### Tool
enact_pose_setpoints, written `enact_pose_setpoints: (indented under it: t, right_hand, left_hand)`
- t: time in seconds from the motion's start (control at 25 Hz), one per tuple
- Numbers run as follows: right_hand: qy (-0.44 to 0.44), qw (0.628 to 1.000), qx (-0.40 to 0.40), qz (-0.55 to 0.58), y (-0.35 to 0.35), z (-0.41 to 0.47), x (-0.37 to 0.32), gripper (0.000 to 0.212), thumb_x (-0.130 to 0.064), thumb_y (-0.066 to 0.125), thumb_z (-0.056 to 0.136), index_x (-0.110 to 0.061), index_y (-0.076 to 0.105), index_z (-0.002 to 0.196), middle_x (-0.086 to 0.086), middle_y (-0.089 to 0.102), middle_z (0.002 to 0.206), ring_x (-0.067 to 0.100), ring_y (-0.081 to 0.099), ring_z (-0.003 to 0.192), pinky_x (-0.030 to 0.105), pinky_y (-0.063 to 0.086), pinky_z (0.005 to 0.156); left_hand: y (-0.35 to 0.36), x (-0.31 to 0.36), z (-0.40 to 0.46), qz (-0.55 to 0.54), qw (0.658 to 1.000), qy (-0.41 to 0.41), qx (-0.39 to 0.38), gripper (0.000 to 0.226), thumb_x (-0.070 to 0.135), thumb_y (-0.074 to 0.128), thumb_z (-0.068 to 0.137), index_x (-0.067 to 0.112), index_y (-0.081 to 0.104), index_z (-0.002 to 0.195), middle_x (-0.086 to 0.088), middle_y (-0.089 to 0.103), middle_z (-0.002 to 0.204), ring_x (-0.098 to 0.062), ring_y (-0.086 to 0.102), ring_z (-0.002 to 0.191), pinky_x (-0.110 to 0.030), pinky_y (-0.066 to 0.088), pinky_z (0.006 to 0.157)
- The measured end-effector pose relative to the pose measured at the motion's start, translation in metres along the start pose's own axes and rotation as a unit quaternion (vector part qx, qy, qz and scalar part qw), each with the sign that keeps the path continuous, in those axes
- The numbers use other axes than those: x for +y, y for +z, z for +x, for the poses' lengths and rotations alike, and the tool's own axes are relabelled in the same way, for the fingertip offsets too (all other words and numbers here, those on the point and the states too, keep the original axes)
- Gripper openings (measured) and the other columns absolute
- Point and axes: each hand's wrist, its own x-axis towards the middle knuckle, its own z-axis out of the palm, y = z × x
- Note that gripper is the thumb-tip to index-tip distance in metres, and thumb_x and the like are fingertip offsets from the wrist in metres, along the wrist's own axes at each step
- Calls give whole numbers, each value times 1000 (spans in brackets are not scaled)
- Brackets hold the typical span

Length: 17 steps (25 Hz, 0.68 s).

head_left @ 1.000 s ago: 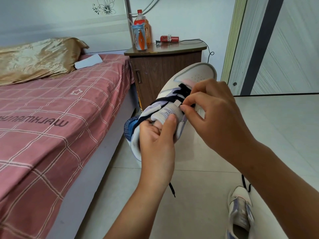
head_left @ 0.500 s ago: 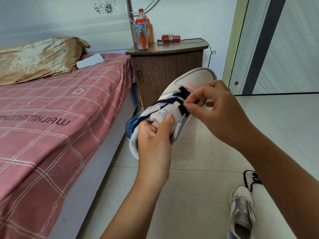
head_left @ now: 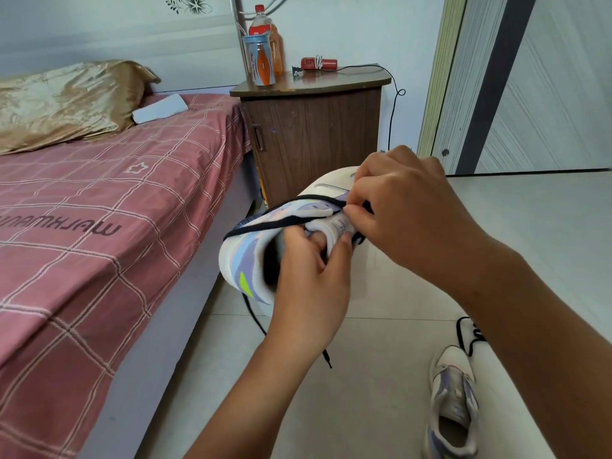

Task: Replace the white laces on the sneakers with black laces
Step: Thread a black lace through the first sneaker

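Note:
I hold a white sneaker with lilac and blue panels [head_left: 246, 256] in the air above the floor. My left hand [head_left: 311, 286] grips its tongue and collar, thumb on the tongue label. My right hand [head_left: 404, 213] pinches the black lace [head_left: 284, 223] at the eyelets beside the tongue. One lace strand runs across the shoe's side, and a loose end hangs down to an aglet [head_left: 328, 357] under my left wrist. The second sneaker [head_left: 453, 405] stands on the floor at lower right, another black lace [head_left: 467, 336] lying just behind it.
A bed with a pink checked sheet [head_left: 99, 226] and a gold pillow [head_left: 66, 101] fills the left. A brown nightstand [head_left: 314, 127] with bottles and a red object stands ahead. Tiled floor [head_left: 530, 246] spreads right toward a door.
The sneaker has turned and dropped lower, its heel now toward me. My right hand shifted along the eyelets, still pinching the lace. The loose lace end swings below.

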Motion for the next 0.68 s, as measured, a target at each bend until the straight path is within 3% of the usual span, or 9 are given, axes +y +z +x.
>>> enact_pose_setpoints:
  t: [0.08,0.12,0.2,0.24,0.36,0.44,0.52,0.6,0.68]
  right_hand:
    - [21,998,-37,39,8,0,2,25,-25,47,95,-11,68,102,-1,51,113,20,38,112,33,28,87]
    - [62,987,-55,138,10,1,5,22,-24,50,95,-11,68,97,-3,48,112,18,38,112,30,30,89]
    - [158,919,-86,351,11,4,13,16,-22,54,94,-16,67,88,-2,46,112,14,44,109,25,37,94]
    - [187,898,-82,389,14,4,18,14,-22,54,94,-19,65,86,-2,45,113,12,44,110,22,38,94]
    - [184,947,-79,251,29,1,23,13,-28,54,94,-29,58,82,-10,44,109,9,30,117,25,21,96]
    - [153,951,-77,258,30,1,23,13,-31,57,92,-33,61,79,-11,56,101,12,41,116,35,28,104]
    - [145,932,-105,315,19,-1,23,14,-35,59,89,-26,69,85,-7,65,90,5,57,95,22,46,91]
    - [138,909,-142,367,6,-3,21,16,-36,65,84,-21,70,84,-8,67,85,-8,59,74,-1,43,65]
    - [132,902,-147,383,-2,-5,17,9,-31,69,80,-23,69,79,-8,68,83,-13,57,68,-5,37,56]
  left_hand:
    - [0,0,0,10,1000,-6,3,31,28,56,82,6,42,99,-28,62,94,-36,63,89,-57,48,87]
    - [-2,0,2,0,1000,-18,10,30,26,58,84,6,44,102,-26,64,94,-37,64,94,-54,48,89]
    - [-9,-1,8,-17,999,-38,-4,26,15,60,89,0,49,108,-13,69,92,-23,66,93,-43,50,92]
    - [-13,-1,10,-15,998,-47,-26,26,11,59,91,-4,49,109,-11,69,90,-17,65,88,-38,51,87]
    - [-26,1,14,-12,994,-79,-78,32,12,62,88,-9,52,110,-23,68,98,-21,63,83,-43,52,82]
    - [-34,7,16,-18,992,-95,-79,21,8,59,88,-4,58,105,-15,72,92,-20,67,80,-39,53,77]
    - [-40,10,19,-10,991,-100,-92,16,7,56,89,1,63,102,-10,73,88,-20,69,81,-35,53,77]
    - [-43,11,20,-6,990,-99,-104,17,7,56,88,2,64,103,-9,74,89,-21,70,83,-34,54,78]
    - [-43,12,19,12,989,-94,-111,17,8,60,87,3,65,103,-6,74,88,-19,71,82,-31,54,74]
